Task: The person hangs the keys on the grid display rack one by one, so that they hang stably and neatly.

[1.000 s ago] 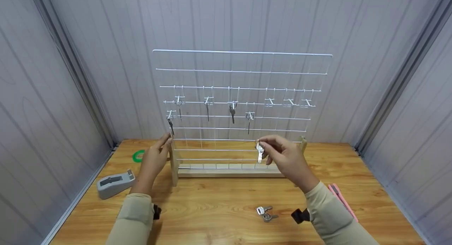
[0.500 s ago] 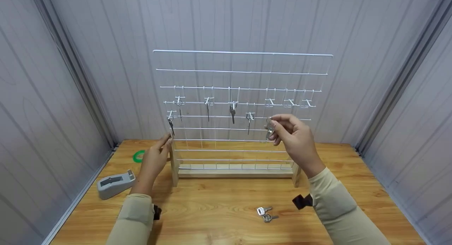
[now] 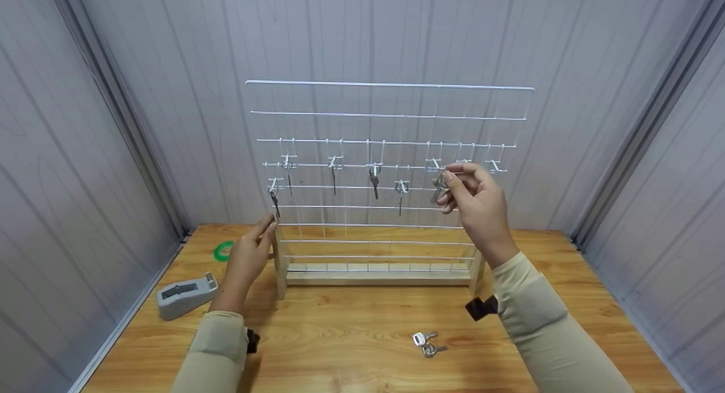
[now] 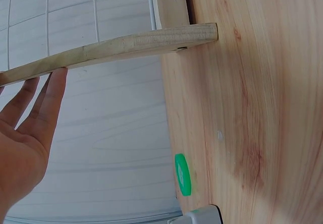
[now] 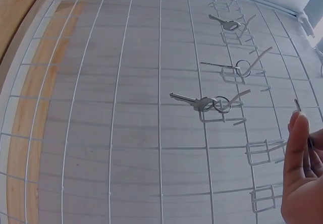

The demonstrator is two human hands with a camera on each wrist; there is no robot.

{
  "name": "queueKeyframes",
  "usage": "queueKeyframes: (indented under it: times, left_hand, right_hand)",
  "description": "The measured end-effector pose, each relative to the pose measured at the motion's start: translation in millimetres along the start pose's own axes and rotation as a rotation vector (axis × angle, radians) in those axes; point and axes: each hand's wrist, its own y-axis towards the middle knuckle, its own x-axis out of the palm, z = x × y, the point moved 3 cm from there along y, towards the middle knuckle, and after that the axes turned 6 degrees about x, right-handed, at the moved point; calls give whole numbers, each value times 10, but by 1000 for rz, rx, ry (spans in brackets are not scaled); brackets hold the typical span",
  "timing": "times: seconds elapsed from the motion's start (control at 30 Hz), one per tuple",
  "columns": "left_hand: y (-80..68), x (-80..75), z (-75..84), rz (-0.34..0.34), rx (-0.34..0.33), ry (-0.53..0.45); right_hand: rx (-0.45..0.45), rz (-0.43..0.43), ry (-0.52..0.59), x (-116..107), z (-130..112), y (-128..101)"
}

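Observation:
A white wire grid (image 3: 388,115) stands upright in a wooden base (image 3: 374,277) on the table. Several keys (image 3: 374,180) hang from hooks on its left half; the right-hand hooks (image 3: 495,165) are bare. My right hand (image 3: 453,183) pinches a silver key (image 3: 439,189) just below an empty hook (image 3: 433,165). In the right wrist view the key's tip (image 5: 297,104) shows above my fingers (image 5: 298,148), close to the bare hooks (image 5: 265,151). My left hand (image 3: 263,229) rests with straight fingers against the left wooden post (image 4: 126,50). Loose keys (image 3: 426,343) lie on the table near me.
A grey tape dispenser (image 3: 184,294) sits at the left of the wooden table (image 3: 351,319), with a green ring (image 3: 222,250) behind it. Grey panelled walls close in on the left, back and right.
My right hand has lifted the key from near the rack's base up and rightward to the hook row. The left hand has stayed on the post.

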Motion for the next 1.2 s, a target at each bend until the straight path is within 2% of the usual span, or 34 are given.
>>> queueKeyframes:
  times: [0.23, 0.37, 0.67, 0.83, 1.2]
  left_hand:
    - [-10, -4, 10, -10, -14, -6]
    - [-15, -2, 22, 4, 0, 13]
    - [-19, -10, 21, 17, 11, 7]
    - [-15, -13, 19, 24, 13, 23]
    - [-17, -9, 19, -5, -12, 10]
  right_hand:
    - [-16, 16, -44, 24, 51, 67]
    - [-17, 18, -56, 38, 70, 92]
    - [5, -11, -78, 60, 90, 131]
    - [12, -4, -142, 72, 102, 145]
    - [36, -30, -243, 88, 133, 189]
